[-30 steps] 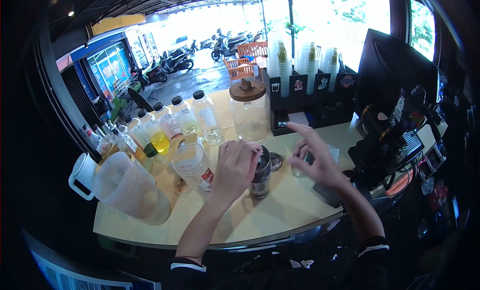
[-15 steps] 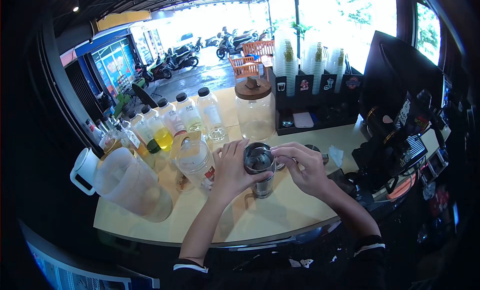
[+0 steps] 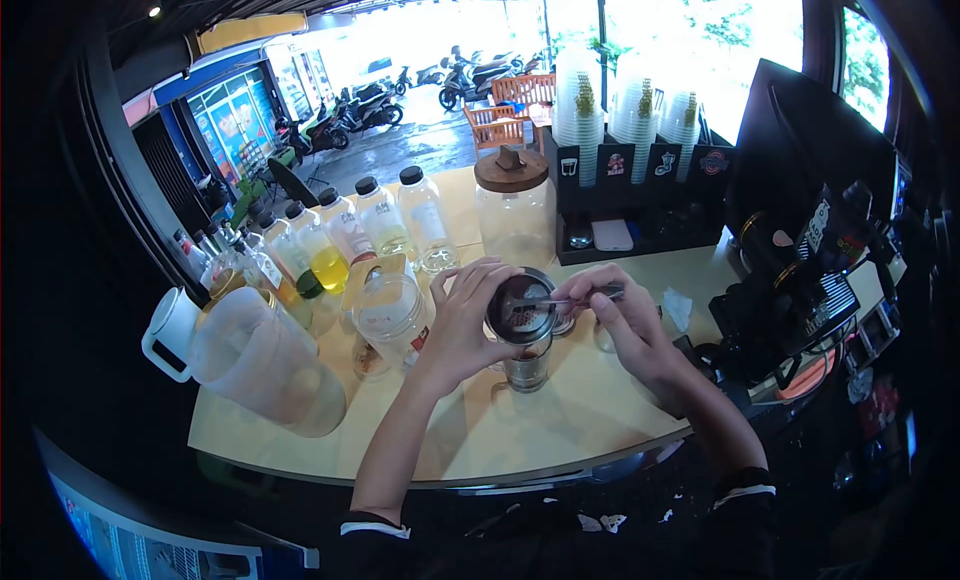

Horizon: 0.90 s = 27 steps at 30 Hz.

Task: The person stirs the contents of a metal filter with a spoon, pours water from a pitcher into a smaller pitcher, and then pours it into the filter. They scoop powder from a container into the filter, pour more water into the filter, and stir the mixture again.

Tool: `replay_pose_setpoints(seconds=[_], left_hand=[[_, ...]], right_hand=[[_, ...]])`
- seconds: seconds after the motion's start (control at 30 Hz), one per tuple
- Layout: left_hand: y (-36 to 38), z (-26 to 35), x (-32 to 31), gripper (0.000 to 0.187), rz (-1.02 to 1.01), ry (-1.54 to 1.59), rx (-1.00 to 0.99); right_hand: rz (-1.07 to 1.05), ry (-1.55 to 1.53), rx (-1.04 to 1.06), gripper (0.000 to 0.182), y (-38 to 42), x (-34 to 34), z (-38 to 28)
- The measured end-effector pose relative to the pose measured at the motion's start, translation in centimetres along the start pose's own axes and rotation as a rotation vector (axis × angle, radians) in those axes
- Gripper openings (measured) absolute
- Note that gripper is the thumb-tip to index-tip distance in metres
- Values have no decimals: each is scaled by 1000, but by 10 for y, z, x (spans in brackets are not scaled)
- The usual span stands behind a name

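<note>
My left hand [image 3: 463,325] is wrapped round the left side of a dark round cup [image 3: 527,325], tilted so that its inside faces me. Pinched between the fingers of my right hand [image 3: 622,325] is a metal spoon [image 3: 560,301], whose far end is inside the cup. Beneath the cup a clear glass [image 3: 527,370] with some brown in it stands on the counter. What the cup holds is too dim to make out fully.
On the counter [image 3: 400,450], a large cloudy pitcher [image 3: 265,365] and a clear jar [image 3: 388,305] stand left. Behind are several bottles [image 3: 380,220] and a wooden-lidded jar [image 3: 513,215]. Stacked plastic cups [image 3: 580,110] and a black machine [image 3: 770,280] are at the right.
The cup has tilted further towards me, showing more of its inside. My right hand has moved slightly right, and the spoon now shows clearly. The view has shifted a little.
</note>
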<state>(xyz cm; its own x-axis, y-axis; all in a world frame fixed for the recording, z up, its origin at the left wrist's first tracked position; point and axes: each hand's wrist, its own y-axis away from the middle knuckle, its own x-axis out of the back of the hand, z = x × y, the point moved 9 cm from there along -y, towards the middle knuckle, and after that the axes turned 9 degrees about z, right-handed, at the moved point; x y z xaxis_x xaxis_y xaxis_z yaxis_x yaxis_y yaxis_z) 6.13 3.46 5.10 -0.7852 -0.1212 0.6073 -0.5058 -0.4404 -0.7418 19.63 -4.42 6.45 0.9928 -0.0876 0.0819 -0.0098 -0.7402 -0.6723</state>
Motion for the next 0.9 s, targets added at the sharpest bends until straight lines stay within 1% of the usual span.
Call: replay_pose_setpoints(seconds=[0.07, 0.13, 0.27, 0.33, 0.43, 0.57, 0.67, 0.77, 0.83, 0.9], left_hand=[[0, 2, 2, 85, 4, 16, -26], [1, 2, 3, 87, -18, -39, -48], [1, 5, 6, 85, -15, -74, -71], [1, 8, 6, 83, -35, -88, -75], [1, 12, 6, 82, -43, -117, -104], [2, 15, 0, 83, -41, -161, -150], [1, 20, 3, 84, -33, -162, -161], [-1, 20, 8, 84, 15, -169, -151], [-1, 20, 8, 84, 23, -164, -145], [-1, 23, 11, 85, 27, -182, -161]], right_hand=[[4, -4, -28, 16, -3, 1, -2], [-61, 51, -55, 17, -5, 0, -1], [-54, 63, -31, 17, -15, 9, -1], [-105, 165, -51, 16, -18, 7, -4], [-109, 225, -68, 15, -29, 8, -11], [-122, 239, -18, 15, -33, -1, -17], [-95, 285, -35, 18, -37, 2, -17], [-47, 201, -11, 15, -31, -4, -13], [139, 41, 8, 15, -30, 6, -14], [114, 61, -25, 15, -30, 5, -9]])
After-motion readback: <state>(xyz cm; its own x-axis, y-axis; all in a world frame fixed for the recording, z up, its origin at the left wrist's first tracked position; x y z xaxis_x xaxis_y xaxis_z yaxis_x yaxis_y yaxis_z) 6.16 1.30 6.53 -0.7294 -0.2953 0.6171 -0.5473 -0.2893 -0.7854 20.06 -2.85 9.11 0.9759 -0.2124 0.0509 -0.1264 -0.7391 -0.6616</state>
